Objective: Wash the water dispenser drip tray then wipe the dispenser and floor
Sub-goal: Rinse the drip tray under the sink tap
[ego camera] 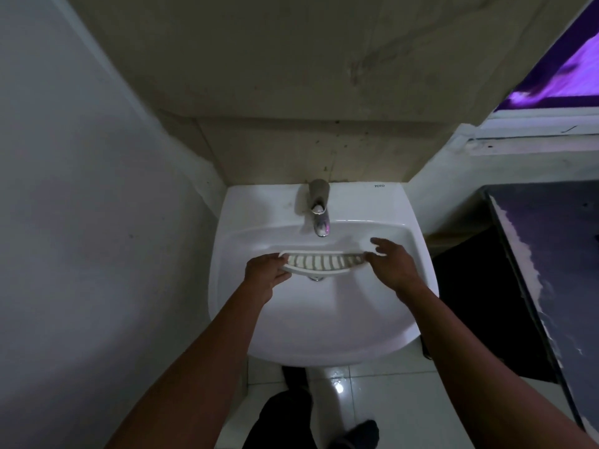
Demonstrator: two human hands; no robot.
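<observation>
White slotted plastic drip tray, half-moon in outline, held slots-up in the centre of the frame. Set inside the bowl of the white ceramic sink, right over the metal drain and just below the spout of the chrome faucet. Probably placed there to meet the stream squarely and to send dirty runoff straight down the drain, not onto the glossy white floor tiles at the bottom of the frame. No water visible from the spout. Washing judged barely begun, with the wiping of dispenser and floor not yet done.

Left hand at the tray's left end, grip clamped on it: fingers curled over the rim, thumb along the front edge, forearm reaching up from lower left. Right hand at the tray's right tip, fingers fairly straight and spread, one fingertip touching the end. Impossible to tell whether pinching or merely steadying. Right forearm reaching in from lower right, nearly mirroring the other, likely for support at both ends against tipping under the flow.
</observation>
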